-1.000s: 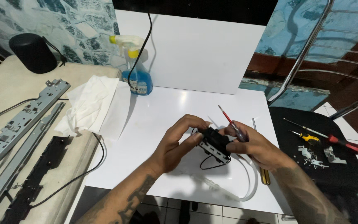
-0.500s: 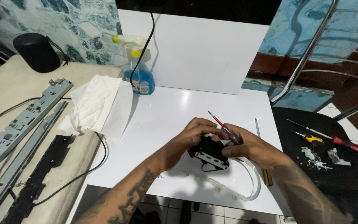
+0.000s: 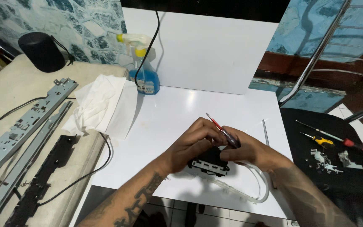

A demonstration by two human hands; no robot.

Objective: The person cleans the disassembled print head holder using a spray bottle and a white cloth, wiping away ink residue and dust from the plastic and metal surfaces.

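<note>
Head view: left hand (image 3: pixel 192 145) and right hand (image 3: pixel 248 151) grip black part (image 3: pixel 210 163).

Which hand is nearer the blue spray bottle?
Left. The left hand is below and right of the spray bottle; the right hand is farther right.

Both hands, left hand (image 3: pixel 192 145) and right hand (image 3: pixel 248 151), are meeting over a small part (image 3: pixel 210 162) on the table (image 3: pixel 169 122). A spray bottle (image 3: pixel 144 69) is standing behind; cloth (image 3: pixel 101 105) is lying left; screwdrivers (image 3: pixel 345 141), perhaps on a chair seat, are lying right.
</note>
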